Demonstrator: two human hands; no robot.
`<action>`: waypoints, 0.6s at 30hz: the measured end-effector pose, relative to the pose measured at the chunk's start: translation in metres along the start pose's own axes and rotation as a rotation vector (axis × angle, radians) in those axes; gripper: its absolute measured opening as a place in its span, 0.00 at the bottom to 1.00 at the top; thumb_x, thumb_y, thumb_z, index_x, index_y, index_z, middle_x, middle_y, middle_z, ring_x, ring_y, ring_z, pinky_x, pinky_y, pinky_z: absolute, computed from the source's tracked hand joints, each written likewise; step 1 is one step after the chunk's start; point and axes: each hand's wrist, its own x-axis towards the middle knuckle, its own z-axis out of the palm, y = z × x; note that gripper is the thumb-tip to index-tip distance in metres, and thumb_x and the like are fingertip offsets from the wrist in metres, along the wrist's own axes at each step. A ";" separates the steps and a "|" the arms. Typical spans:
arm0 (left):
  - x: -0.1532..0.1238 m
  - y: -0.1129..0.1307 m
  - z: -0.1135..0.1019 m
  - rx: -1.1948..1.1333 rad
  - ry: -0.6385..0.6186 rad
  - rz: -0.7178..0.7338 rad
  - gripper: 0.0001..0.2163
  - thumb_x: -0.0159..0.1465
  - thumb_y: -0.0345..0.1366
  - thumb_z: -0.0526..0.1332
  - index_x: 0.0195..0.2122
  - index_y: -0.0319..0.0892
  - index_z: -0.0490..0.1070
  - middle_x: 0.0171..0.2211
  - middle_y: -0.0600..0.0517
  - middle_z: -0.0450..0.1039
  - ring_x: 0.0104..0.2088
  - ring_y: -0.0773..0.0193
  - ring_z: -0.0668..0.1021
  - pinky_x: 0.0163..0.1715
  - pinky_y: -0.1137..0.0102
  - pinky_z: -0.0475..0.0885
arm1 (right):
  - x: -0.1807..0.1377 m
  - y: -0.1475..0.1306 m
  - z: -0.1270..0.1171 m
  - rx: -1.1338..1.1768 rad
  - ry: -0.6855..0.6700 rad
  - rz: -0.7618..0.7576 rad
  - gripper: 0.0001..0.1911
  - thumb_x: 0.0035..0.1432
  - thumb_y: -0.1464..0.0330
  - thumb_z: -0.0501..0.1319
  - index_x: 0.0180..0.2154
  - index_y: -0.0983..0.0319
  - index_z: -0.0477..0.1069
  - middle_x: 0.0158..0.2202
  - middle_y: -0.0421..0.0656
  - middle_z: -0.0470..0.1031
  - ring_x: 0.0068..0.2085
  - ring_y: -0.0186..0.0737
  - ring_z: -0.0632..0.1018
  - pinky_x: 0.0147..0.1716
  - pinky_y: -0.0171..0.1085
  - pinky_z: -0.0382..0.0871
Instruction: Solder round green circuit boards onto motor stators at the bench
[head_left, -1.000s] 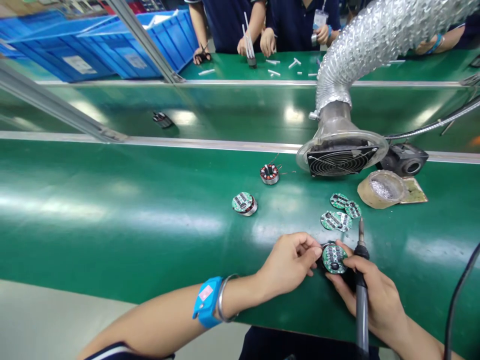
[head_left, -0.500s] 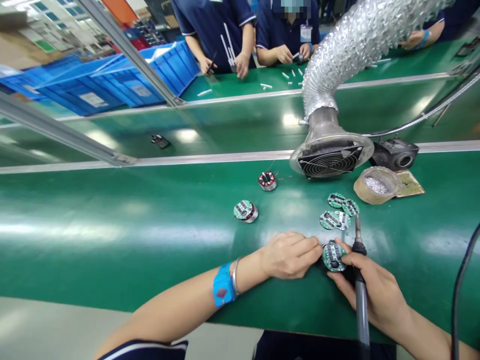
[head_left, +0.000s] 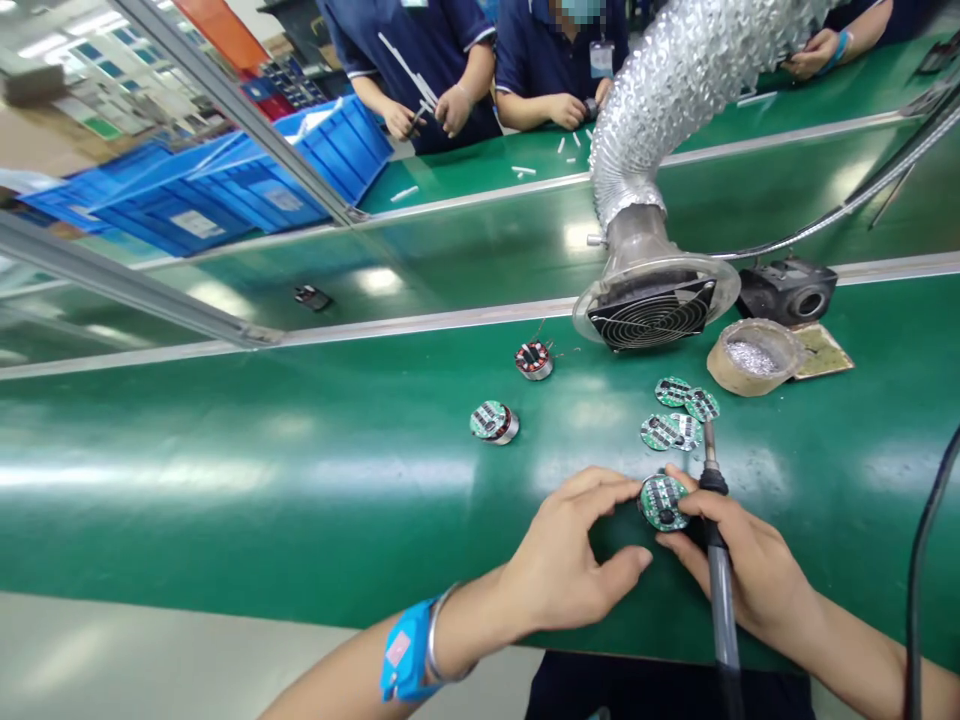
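My right hand [head_left: 742, 555] grips a motor stator topped by a round green circuit board [head_left: 664, 502], thumb on the board's edge. A soldering iron [head_left: 718, 590] also rests in that hand, its tip pointing away from me toward several loose round boards [head_left: 660, 432]. My left hand [head_left: 577, 555], wearing a blue wrist strap [head_left: 409, 652], has thumb and fingers apart; its fingertips touch or nearly touch the left side of the held stator. Farther left stands a stator with a board on top [head_left: 493, 422], and behind it a bare wound stator [head_left: 533, 360] with loose wire ends.
A fume extractor hood [head_left: 652, 310] with a silver duct hangs over the bench. Beside it sit a tub of solder scraps [head_left: 754, 358] and a black holder [head_left: 787, 290]. A cable [head_left: 916, 570] runs down the right. Co-workers work across the belt, near blue bins [head_left: 217, 195].
My left hand has opened from a pinch at the stator's edge, its thumb swinging down and away. My right hand still holds the stator and the iron.
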 end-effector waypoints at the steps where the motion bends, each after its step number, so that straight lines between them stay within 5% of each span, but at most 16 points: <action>1: 0.005 -0.002 -0.002 0.037 -0.006 0.037 0.30 0.54 0.39 0.71 0.57 0.42 0.65 0.50 0.43 0.71 0.50 0.52 0.74 0.52 0.56 0.73 | 0.000 0.001 -0.001 0.036 -0.013 0.013 0.14 0.64 0.73 0.60 0.50 0.65 0.62 0.51 0.59 0.75 0.52 0.44 0.78 0.46 0.34 0.76; 4: 0.012 -0.009 0.000 0.189 -0.032 0.182 0.38 0.55 0.50 0.69 0.63 0.42 0.57 0.53 0.42 0.71 0.50 0.52 0.74 0.51 0.58 0.73 | -0.001 0.004 -0.007 0.106 -0.051 0.012 0.15 0.62 0.72 0.60 0.50 0.64 0.60 0.55 0.59 0.72 0.52 0.44 0.78 0.47 0.33 0.76; 7: 0.005 -0.019 -0.004 0.415 0.005 0.242 0.27 0.62 0.47 0.64 0.58 0.40 0.64 0.48 0.43 0.74 0.46 0.54 0.76 0.47 0.60 0.73 | -0.003 0.006 -0.014 0.095 0.009 -0.010 0.15 0.60 0.75 0.60 0.48 0.64 0.61 0.55 0.59 0.72 0.53 0.44 0.78 0.49 0.33 0.74; 12: -0.006 -0.035 -0.053 0.852 0.282 0.041 0.25 0.53 0.50 0.70 0.50 0.48 0.74 0.58 0.40 0.64 0.62 0.29 0.56 0.55 0.36 0.56 | -0.004 0.010 -0.009 0.094 0.073 -0.017 0.13 0.58 0.77 0.60 0.44 0.62 0.63 0.53 0.56 0.74 0.49 0.42 0.80 0.47 0.33 0.74; 14: -0.001 -0.044 -0.077 0.835 0.242 -0.081 0.28 0.49 0.55 0.71 0.49 0.49 0.76 0.62 0.39 0.57 0.63 0.26 0.53 0.55 0.35 0.54 | -0.004 0.010 -0.005 0.109 0.047 -0.025 0.12 0.59 0.77 0.59 0.44 0.61 0.63 0.53 0.55 0.74 0.50 0.43 0.79 0.46 0.34 0.75; 18: 0.011 -0.062 -0.105 0.510 0.145 -0.224 0.23 0.47 0.52 0.72 0.39 0.43 0.78 0.52 0.41 0.65 0.53 0.42 0.69 0.56 0.45 0.63 | -0.004 0.012 -0.006 0.088 0.058 -0.009 0.12 0.60 0.76 0.59 0.45 0.61 0.63 0.53 0.53 0.75 0.48 0.43 0.80 0.44 0.33 0.76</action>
